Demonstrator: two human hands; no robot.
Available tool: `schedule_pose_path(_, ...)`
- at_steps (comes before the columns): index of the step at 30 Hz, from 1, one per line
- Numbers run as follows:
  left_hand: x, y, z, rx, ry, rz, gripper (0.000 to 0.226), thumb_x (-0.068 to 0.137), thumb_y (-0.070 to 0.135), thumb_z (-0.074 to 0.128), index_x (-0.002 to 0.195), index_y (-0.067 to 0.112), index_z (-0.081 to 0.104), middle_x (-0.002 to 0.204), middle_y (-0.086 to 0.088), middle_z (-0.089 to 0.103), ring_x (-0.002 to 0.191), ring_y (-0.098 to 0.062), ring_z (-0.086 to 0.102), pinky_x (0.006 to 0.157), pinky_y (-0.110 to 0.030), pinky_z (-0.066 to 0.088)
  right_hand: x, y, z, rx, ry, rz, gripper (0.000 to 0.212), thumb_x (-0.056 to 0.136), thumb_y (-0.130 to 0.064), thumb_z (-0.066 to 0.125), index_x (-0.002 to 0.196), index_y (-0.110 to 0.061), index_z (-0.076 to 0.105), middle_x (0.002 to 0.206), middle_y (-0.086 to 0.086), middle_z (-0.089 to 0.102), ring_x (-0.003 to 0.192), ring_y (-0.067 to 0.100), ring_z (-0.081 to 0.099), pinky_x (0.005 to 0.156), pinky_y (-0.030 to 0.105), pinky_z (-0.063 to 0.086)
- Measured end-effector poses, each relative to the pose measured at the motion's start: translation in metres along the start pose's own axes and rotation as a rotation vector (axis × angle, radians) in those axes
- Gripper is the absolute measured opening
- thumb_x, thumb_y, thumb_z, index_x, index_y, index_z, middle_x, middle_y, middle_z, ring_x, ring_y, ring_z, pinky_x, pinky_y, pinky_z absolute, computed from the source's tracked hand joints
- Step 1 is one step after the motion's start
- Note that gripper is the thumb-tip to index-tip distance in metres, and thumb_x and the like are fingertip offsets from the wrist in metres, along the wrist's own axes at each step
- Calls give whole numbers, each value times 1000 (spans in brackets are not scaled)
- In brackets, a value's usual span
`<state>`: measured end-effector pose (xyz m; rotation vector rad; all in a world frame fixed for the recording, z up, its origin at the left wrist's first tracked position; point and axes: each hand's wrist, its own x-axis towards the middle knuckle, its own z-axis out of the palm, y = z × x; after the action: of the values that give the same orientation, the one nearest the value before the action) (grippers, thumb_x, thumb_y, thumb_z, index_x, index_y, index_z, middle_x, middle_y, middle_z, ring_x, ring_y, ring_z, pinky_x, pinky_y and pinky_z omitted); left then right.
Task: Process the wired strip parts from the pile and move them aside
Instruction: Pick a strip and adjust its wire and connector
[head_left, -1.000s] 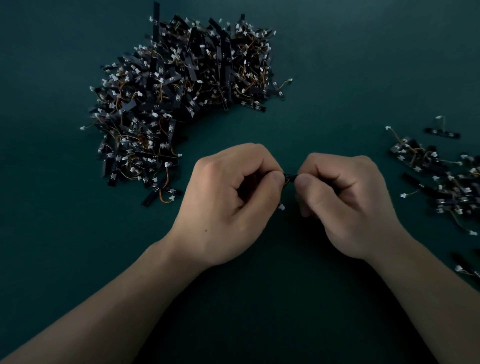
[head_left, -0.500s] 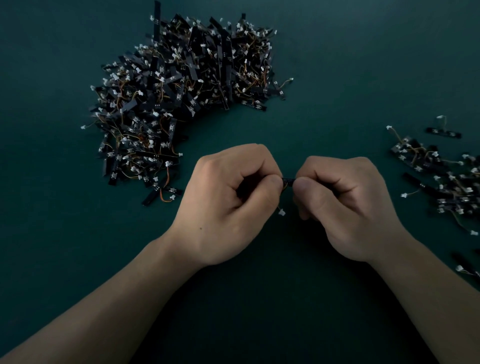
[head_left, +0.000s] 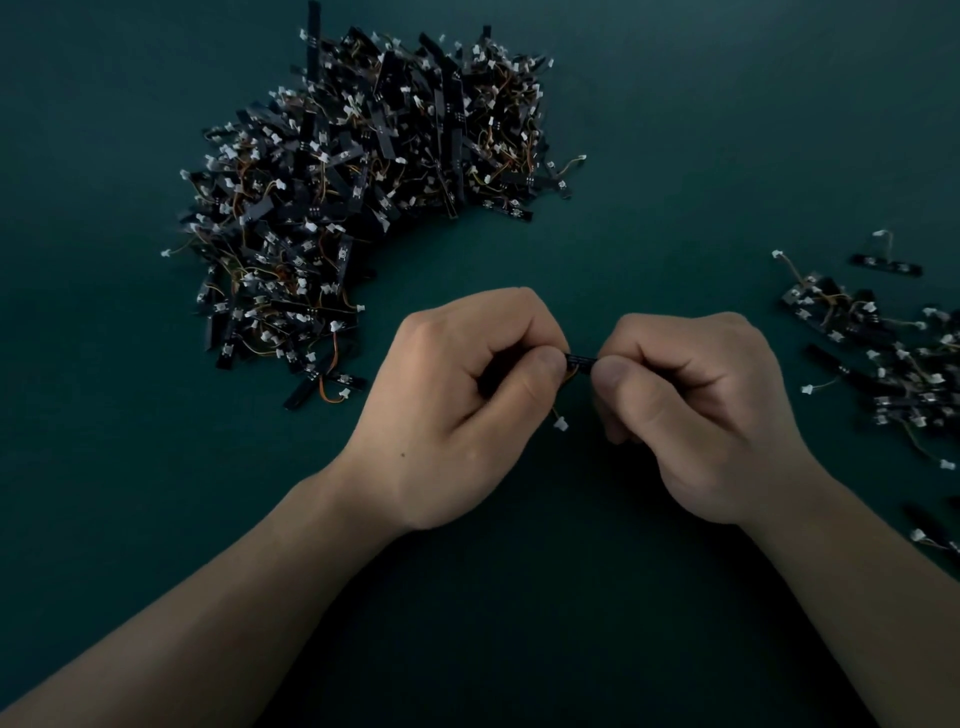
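Note:
One small black strip part (head_left: 581, 359) is pinched between both hands at mid-table. My left hand (head_left: 457, 405) grips its left end with thumb and curled fingers, and my right hand (head_left: 691, 410) grips its right end the same way. Only a short piece of the strip shows between the thumbs. An orange wire runs down from it to a white connector (head_left: 560, 424) hanging below. The big pile of black strips with wires and white connectors (head_left: 363, 202) lies at the upper left, beyond my left hand.
A smaller, looser group of strip parts (head_left: 883, 358) lies at the right edge, running out of frame. One strip (head_left: 885, 264) lies apart above it. Everything rests on a dark green table surface (head_left: 675, 156).
Both hands stay nearly in place. The hanging white connector has dropped a little lower, and the visible gap of strip between the thumbs changed only slightly.

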<state>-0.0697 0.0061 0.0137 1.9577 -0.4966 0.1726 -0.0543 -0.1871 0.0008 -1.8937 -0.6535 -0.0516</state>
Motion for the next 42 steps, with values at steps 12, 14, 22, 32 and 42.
schedule_pose_path(12,0,2,4,119,91,-5,19,86,-2,59,70,7,59,60,7,54,57,-15,49,55,-16,34,1,1,2,-41,-1,48,34,94,-22,53,63,-8,56,51,7,52,44,23,46,43,40,34)
schedule_pose_path(14,0,3,4,125,92,-5,20,88,-2,59,71,8,59,61,12,53,58,-13,50,56,-14,34,1,1,1,-43,1,61,35,93,-23,53,63,-7,56,51,9,52,44,24,46,43,41,33)
schedule_pose_path(22,-1,1,4,118,89,-3,21,89,-4,57,72,9,59,62,17,52,59,-11,51,57,-14,34,1,0,0,-8,-57,85,40,93,-24,51,59,-4,50,48,8,48,42,22,42,42,39,31)
schedule_pose_path(32,0,-4,-2,474,256,-248,54,76,4,47,123,20,66,113,9,62,106,-19,53,96,-38,42,-1,9,2,-24,391,-181,25,112,-16,39,126,-7,58,73,4,63,63,-3,57,63,18,42)
schedule_pose_path(42,-4,-11,6,681,118,-233,25,97,7,60,112,25,70,102,9,66,97,-25,56,91,-43,41,1,11,4,-101,244,113,12,104,-22,60,110,-24,71,79,-4,69,61,16,63,54,21,46)
